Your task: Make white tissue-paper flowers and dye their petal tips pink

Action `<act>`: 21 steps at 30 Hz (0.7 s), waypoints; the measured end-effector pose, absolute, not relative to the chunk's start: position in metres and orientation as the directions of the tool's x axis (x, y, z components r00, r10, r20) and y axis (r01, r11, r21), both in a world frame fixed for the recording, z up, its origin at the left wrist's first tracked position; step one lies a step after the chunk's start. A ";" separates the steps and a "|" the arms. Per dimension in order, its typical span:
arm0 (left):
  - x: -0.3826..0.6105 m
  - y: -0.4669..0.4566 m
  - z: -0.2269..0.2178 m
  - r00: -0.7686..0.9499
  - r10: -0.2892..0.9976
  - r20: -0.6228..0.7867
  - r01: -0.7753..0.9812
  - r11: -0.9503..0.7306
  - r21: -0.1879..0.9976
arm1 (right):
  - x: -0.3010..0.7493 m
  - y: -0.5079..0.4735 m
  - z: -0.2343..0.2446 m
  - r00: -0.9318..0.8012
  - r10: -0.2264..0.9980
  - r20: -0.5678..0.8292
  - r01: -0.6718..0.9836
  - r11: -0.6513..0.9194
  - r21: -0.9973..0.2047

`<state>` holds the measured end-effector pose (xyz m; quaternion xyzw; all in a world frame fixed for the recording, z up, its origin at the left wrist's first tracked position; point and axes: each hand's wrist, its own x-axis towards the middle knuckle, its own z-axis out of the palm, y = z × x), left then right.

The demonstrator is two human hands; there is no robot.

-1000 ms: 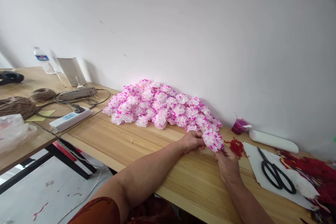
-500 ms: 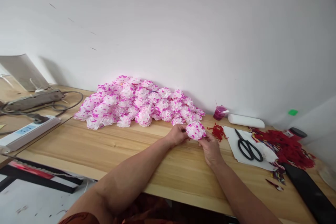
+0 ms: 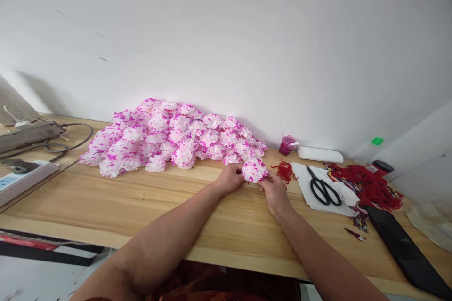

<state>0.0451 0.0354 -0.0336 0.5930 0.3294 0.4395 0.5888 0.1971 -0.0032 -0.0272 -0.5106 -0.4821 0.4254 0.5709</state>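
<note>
Between my two hands is a white paper flower (image 3: pixel 254 170) with magenta petal edges, held just above the table. My left hand (image 3: pixel 230 178) closes on its left side, with the thumb and fingers at the petals. From the right and below, my right hand (image 3: pixel 276 193) grips it, its fingertips partly hidden under the bloom. Right behind the held flower, a large heap of similar paper flowers (image 3: pixel 158 136) lies against the wall. Red yarn pieces (image 3: pixel 284 172) lie just beyond my right hand.
Black-handled scissors (image 3: pixel 323 188) rest on white paper (image 3: pixel 300 176) at the right. Near them are a cup of magenta liquid (image 3: pixel 286 146), a white roll (image 3: pixel 319 154), a red yarn pile (image 3: pixel 377 188) and a long black object (image 3: pixel 406 249). Power strips (image 3: pixel 30 178) with cables sit at the left.
The view has swung to the right, so everything on the table appears further left. Both hands keep hold of the flower, which has hardly changed its pose.
</note>
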 end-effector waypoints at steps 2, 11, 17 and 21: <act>0.046 0.036 -0.035 0.381 0.918 0.109 -0.134 -0.062 0.989 | 0.201 0.002 -0.025 0.178 0.978 0.106 0.030 0.102 -0.994; 0.047 0.038 -0.035 0.329 0.942 0.059 -0.186 0.004 0.982 | 0.246 0.096 0.020 0.320 0.936 0.149 0.198 0.087 -0.976; 0.047 0.038 -0.036 0.347 0.936 0.058 -0.180 0.005 0.984 | 0.248 0.139 0.018 0.292 0.952 0.088 0.312 -0.008 -0.950; 0.048 0.039 -0.036 0.356 0.933 0.055 -0.175 0.008 0.985 | 0.247 0.153 0.012 0.253 0.966 0.052 0.393 -0.054 -0.918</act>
